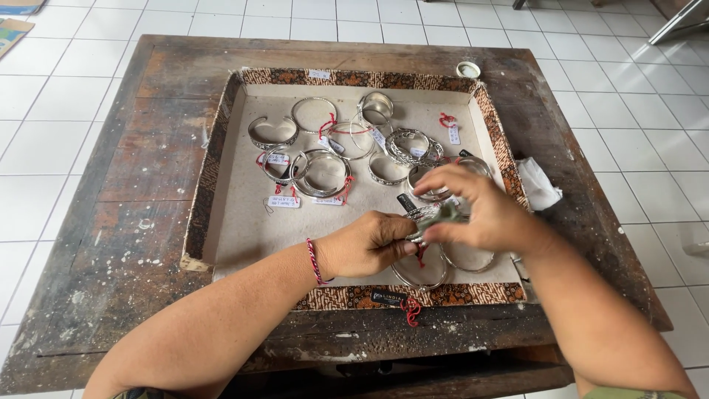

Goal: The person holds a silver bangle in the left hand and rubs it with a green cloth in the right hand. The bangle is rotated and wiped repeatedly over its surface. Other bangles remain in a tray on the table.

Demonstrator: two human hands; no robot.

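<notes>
Gripping one silver bangle [422, 216] between left hand [367, 244] and right hand [473, 210], both closed; slip risks tangling tagged bangles [325, 174] in tray [221, 140].

A white cap [467, 69] — perhaps a lid — and crumpled tissue [538, 183] on the wooden table [148, 185].

left hand [365, 244] curled, right hand [476, 210] pinching, fingers meeting

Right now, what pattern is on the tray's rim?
Brown-and-orange batik print on the tray's rim; head view.
</notes>
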